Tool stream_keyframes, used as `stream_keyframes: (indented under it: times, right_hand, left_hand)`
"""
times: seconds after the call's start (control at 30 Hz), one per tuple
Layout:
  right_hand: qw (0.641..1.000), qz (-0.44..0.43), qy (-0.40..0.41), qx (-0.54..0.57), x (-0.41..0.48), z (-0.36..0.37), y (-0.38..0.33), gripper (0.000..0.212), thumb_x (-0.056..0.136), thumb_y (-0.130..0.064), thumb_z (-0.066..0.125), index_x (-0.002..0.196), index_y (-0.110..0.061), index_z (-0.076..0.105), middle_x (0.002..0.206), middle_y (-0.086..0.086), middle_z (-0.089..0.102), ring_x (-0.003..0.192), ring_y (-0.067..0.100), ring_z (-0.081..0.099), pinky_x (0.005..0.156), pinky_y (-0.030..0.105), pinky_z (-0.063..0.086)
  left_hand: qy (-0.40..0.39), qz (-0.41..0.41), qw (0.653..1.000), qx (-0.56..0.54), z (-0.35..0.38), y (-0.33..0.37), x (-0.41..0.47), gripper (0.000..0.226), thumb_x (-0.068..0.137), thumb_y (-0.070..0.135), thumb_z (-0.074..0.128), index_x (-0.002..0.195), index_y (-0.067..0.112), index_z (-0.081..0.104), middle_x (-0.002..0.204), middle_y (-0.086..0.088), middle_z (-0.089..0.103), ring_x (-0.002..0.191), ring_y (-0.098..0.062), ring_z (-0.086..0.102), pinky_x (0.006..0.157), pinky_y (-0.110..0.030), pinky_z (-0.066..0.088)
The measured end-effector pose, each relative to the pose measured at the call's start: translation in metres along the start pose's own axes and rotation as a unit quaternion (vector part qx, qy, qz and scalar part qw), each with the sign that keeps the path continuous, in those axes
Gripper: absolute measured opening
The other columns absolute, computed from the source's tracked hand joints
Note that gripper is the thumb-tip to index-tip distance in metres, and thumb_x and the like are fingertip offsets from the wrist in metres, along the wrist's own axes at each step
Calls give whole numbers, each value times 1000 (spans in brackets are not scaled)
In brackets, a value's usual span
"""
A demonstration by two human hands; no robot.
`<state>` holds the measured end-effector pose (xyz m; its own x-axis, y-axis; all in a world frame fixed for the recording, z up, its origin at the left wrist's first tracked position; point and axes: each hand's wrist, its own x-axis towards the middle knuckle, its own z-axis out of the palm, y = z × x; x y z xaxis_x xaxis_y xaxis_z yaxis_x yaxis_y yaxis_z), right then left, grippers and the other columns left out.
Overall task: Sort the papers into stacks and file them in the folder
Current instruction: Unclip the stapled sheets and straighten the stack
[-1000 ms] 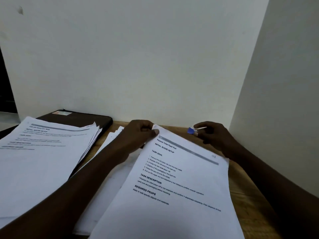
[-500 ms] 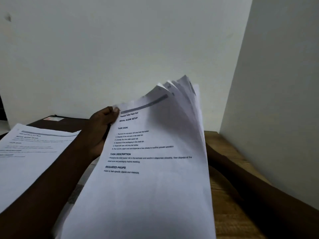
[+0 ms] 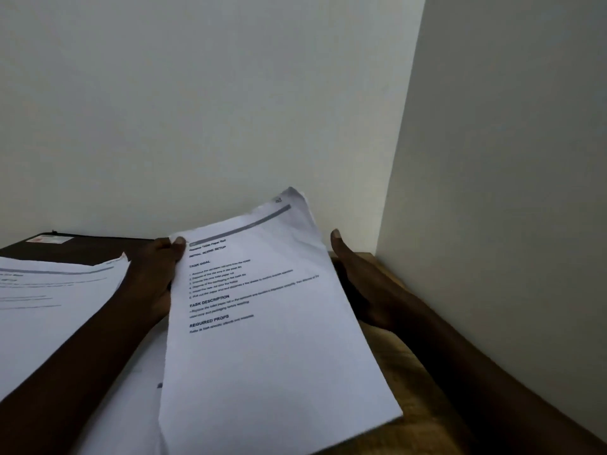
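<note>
Loosely, both hands grip a thin, creased printed sheaf (image 3: 262,323).

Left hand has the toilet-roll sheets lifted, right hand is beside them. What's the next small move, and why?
Probably close the right hand onto the right edge of the lifted sheets: only the left hand pinches them at the top left corner, so a second grip would steady them.

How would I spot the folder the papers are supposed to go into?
Start at the corner where the two pale walls meet, then follow the back wall left along the wooden desk. The folder lies flat there, behind the left hand. It is the only dark thing among white papers, with a small label near its far corner.
</note>
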<state>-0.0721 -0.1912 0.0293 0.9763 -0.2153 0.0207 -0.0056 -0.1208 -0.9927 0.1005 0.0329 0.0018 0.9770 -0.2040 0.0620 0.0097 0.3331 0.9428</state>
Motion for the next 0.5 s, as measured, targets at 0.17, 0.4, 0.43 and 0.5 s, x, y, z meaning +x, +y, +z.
stream_keyframes:
  times: [0.17,0.4,0.43,0.5]
  right_hand:
    - [991,-17,34,-129,-44,-4,30,24,89,-34,68,109,-22,70,100,-2,75,91,17,72,90,43,56]
    - [940,-37,266,-212,-35,-86,3,17,80,-28,76,91,-15,73,96,8,75,84,22,71,70,35,56]
    - [919,-35,285,-270,-31,-99,-3,18,81,-27,75,94,-14,73,96,6,74,86,21,69,65,29,51]
    - [873,-45,330,-356,-25,-115,-16,23,84,-19,70,106,-12,71,103,7,70,95,23,65,65,24,43]
  left_hand:
    - [-34,-16,998,-58,9,4,-17,25,103,24,48,114,8,63,115,-14,68,94,-28,69,77,-44,56]
    - [-223,-26,969,102,83,6,-73,22,93,9,63,114,15,62,96,-6,77,78,-21,74,53,-30,56]
    - [-234,-24,965,114,97,4,-76,32,91,4,64,121,15,59,102,-9,76,81,-22,75,51,-29,55]
    - [-250,-17,957,143,125,1,-81,42,90,-3,63,127,14,56,107,-14,74,77,-22,75,53,-30,58]
